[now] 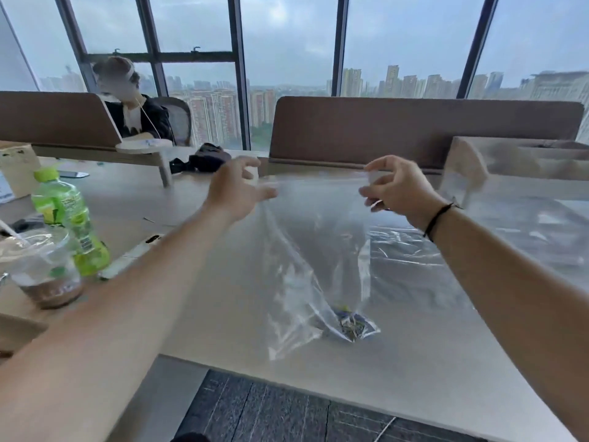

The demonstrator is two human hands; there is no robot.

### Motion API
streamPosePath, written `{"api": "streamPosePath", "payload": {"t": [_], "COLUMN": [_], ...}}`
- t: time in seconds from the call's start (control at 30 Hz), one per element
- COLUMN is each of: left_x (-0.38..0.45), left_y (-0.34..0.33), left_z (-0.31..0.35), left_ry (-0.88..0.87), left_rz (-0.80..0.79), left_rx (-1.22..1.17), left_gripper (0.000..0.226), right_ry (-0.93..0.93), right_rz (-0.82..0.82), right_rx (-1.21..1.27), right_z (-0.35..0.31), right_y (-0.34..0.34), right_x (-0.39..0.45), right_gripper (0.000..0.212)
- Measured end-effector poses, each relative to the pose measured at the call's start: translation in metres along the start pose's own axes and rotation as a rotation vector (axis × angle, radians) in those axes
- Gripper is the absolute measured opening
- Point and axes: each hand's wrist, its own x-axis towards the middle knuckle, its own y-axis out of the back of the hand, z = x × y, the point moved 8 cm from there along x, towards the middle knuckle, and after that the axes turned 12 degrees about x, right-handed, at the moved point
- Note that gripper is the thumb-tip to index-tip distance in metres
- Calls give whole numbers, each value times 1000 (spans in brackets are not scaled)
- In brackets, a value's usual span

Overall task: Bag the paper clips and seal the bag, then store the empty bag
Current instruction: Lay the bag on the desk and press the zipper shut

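Both bare arms reach forward from the lower corners of the frame toward its middle. The left hand (237, 189) is raised at centre left, fingers loosely spread, thumb near the forefinger. The right hand (393, 189) sits level with it at centre right, fingers curled into a pinch, a dark band round its wrist

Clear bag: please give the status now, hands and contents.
Both hands, left and right, pinch the clear bag top, held up. Paper clips sit in bottom corner. Green bottle stands left, apart.
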Motion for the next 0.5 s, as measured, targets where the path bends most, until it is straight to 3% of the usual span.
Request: {"api": "streamPosePath", "payload": {"t": [0.1,0.23,0.33,0.4,0.5], "left_x": [-28,-92,-129,-140,-141], "left_y": [-51,-100,-138,-155,-162], "left_z": [-29,-37,-36,-40,-48], "left_ry": [22,-106,-252,-299,-307], "left_rz": [-54,-220,-498,-590,-629], "left_rx": [169,196,397,511,630], "left_gripper": [81,68,60,63,68], "right_ry": [-54,148,253,148,-5], "right_rz": [58,106,-208,-472,-601], "right_rx": [-278,-430,-609,-693,-694], "right_z": [57,73,83,108,133], "right_y": [-13,-35,-77,-100,-103], "right_x": [-3,-51,-88,-106,-113], "right_gripper": [51,43,38,43,53]}}
